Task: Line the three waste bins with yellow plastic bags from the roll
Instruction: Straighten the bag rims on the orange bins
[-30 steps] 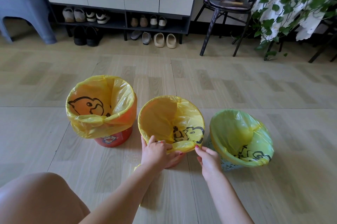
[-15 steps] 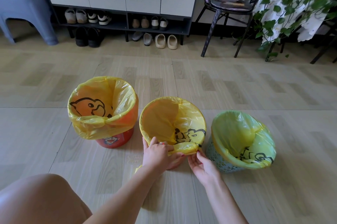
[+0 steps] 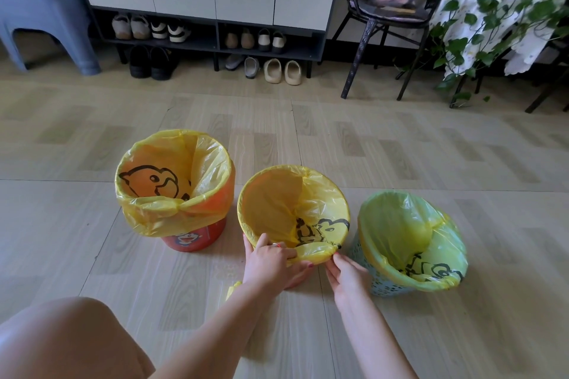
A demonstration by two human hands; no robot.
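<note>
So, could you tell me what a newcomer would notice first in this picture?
Three waste bins in a row on the floor, each lined with a yellow bag: the left bin, the middle bin and the right bin. Both hands work the middle bag's near edge: left hand gripping it, right hand at the knot.

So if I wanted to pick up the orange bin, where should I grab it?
Grab the orange bin with a hand on each side of its wall below the rim, coming down from above; it is round and upright, and the bag folded over its rim looks slippery.
</note>
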